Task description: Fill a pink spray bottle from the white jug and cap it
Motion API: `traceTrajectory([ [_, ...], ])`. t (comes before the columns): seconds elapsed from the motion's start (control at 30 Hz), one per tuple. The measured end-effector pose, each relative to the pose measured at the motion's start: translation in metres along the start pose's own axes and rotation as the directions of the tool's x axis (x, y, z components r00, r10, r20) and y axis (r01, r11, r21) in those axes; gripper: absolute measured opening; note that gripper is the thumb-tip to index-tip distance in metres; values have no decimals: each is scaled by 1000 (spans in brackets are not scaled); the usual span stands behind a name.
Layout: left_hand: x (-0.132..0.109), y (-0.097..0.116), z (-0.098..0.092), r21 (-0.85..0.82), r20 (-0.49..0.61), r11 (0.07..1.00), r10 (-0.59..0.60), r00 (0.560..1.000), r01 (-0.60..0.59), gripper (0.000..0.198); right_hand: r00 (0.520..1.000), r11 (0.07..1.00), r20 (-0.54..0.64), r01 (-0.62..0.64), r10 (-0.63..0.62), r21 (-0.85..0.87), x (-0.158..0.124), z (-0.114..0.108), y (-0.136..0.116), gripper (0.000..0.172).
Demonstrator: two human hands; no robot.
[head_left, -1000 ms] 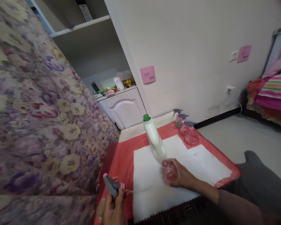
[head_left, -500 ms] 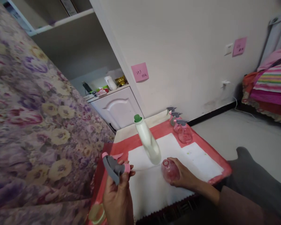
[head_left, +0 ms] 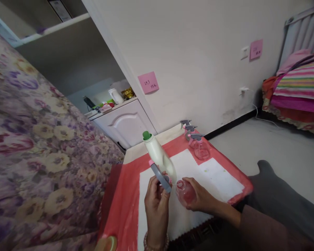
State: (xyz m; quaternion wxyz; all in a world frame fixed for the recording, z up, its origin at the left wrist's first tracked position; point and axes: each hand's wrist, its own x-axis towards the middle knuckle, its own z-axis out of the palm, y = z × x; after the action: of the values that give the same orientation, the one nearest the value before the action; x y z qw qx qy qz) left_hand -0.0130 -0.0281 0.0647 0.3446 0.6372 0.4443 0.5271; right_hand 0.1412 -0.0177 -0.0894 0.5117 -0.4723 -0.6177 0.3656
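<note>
My left hand (head_left: 157, 200) is closed around a grey and pink spray trigger head (head_left: 161, 177), held just left of the bottle's mouth. In my right hand (head_left: 200, 197) is a clear pink spray bottle body (head_left: 185, 192), its open neck tilted up and to the left. The trigger head's tube can hardly be made out between the two. Right behind my left hand stands a large white-green jug (head_left: 158, 151) with its green pouring neck (head_left: 146, 135) uncapped. White cloth or paper (head_left: 181, 225) lies under my hands.
Several pink spray bottles (head_left: 202, 150) with grey triggers stand at the table's back right corner. A red cover (head_left: 120, 205) lies on the table. A green-rimmed round item (head_left: 111, 243) is at the near left edge. Floral curtain (head_left: 49, 157) hangs along the left.
My left hand has brought the trigger head rightward, close to the bottle, and turned it. The right hand still holds the bottle. The view has shifted slightly.
</note>
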Motion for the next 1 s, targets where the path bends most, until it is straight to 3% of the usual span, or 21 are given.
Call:
traceTrajectory([
  [0.4,-5,-57,23,70,170,991,-126,977,116,26,1000,999,-1,29,-29,41,2,-1,1,86],
  [0.8,-5,-64,28,132,118,989,-90,989,74,19,1000,998,6,12,-13,54,1,-3,0,85],
  [1.0,0,-70,23,129,209,991,-64,976,38,23,1000,998,29,3,-5,61,-1,-4,3,86],
])
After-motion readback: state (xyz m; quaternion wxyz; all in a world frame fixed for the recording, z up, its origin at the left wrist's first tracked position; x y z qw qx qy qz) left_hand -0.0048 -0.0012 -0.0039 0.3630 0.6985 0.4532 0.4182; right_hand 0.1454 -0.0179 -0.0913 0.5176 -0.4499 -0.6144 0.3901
